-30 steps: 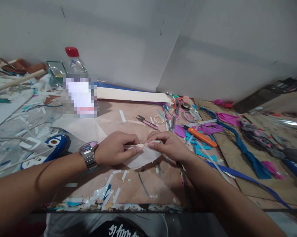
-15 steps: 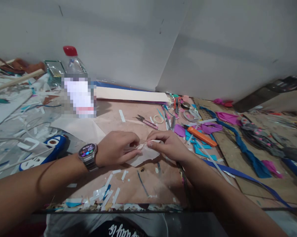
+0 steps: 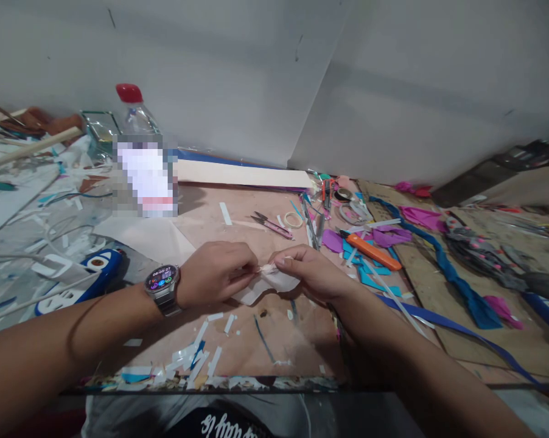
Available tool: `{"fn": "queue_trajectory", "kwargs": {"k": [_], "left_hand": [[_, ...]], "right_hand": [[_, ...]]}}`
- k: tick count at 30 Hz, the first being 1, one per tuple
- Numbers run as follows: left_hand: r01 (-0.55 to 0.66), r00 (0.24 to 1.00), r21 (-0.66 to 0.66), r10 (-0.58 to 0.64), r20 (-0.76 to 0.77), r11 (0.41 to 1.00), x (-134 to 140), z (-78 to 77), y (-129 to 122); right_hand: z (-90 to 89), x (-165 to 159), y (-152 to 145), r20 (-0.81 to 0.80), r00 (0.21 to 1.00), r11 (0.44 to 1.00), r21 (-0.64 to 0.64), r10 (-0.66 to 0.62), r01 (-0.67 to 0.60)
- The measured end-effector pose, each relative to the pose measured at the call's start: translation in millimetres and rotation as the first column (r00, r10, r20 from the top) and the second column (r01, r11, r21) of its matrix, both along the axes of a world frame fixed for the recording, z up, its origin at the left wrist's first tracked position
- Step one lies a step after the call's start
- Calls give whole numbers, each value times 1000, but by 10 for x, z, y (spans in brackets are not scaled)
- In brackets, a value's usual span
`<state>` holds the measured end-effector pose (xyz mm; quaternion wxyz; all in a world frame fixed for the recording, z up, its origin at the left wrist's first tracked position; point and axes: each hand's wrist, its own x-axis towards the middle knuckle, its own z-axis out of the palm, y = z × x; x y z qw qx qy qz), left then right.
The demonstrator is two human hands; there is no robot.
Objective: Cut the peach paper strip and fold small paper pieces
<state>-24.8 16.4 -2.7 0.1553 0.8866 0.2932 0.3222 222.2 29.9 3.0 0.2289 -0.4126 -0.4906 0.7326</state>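
Sheet [image 3: 281, 281]: thin and white, paper or cloth hard to tell, gathered along its upper edge between left hand [image 3: 216, 274] and right hand [image 3: 316, 271], over the middle of the bench [image 3: 297, 340] in the head view; whether its lower edge touches the surface cannot be told.
Left hand: thumb and forefinger pinch the gathered edge, a smartwatch [image 3: 161, 280] on the wrist.
Right hand: thumb pressed against curled fingers, clasping the sheet's other side.
Snips [image 3: 274, 227]: pink-handled, lying beyond the hands near a pale ring [image 3: 294, 212].
Cutter [image 3: 374, 250]: orange, right of the right hand, among blue scraps [image 3: 374, 281].
Bottle [image 3: 142, 161]: red-capped, standing at back left, its body pixelated.
Power strip [image 3: 105, 274]: blue and white, beside the left wrist, a white plug on it.
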Motion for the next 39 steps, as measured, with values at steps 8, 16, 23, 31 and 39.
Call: {"fn": "queue_trajectory", "kwargs": {"k": [8, 16, 23, 31, 39], "left_hand": [[-37, 999, 4, 37, -8, 999, -3, 26, -1], [-32, 999, -6, 32, -11, 999, -5, 25, -4], [-28, 1000, -7, 28, 4, 1000, -7, 17, 4], [-26, 999, 11, 26, -28, 1000, -16, 5, 4], [-16, 998, -9, 15, -61, 1000, -4, -1, 13]], "right_hand": [[15, 23, 76, 55, 997, 998, 40, -46, 44], [37, 12, 75, 36, 998, 998, 8, -56, 56], [13, 19, 91, -30, 994, 995, -10, -104, 104], [100, 50, 74, 149, 989, 979, 204, -13, -17], [128, -4, 15, 245, 969, 942, 333, -40, -45]]}}
